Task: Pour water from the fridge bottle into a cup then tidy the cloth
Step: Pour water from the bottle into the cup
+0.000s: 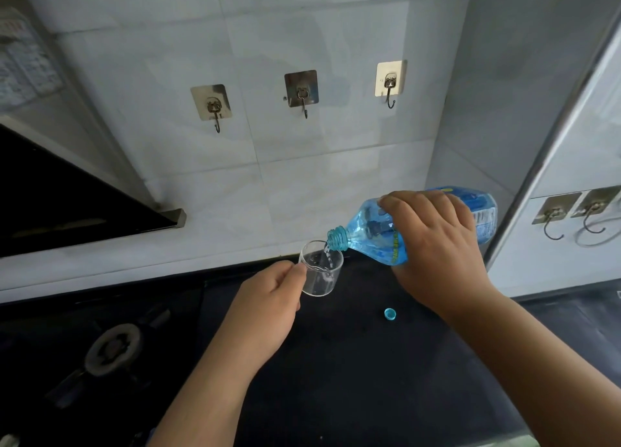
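A blue plastic water bottle (373, 231) is tipped almost level, neck pointing left, with my right hand (437, 245) gripping its body from above. A thin stream of water runs from its open mouth into a small clear glass cup (319, 275). My left hand (268, 298) holds the cup by its left side just above the black counter. The bottle's blue cap (389, 313) lies loose on the counter between my forearms. No cloth is in view.
A black counter (353, 362) runs along a white tiled wall with three adhesive hooks (301, 93). A gas burner (112, 349) sits at lower left under a black range hood (67, 204). More hooks (554, 216) hang on the right-hand panel.
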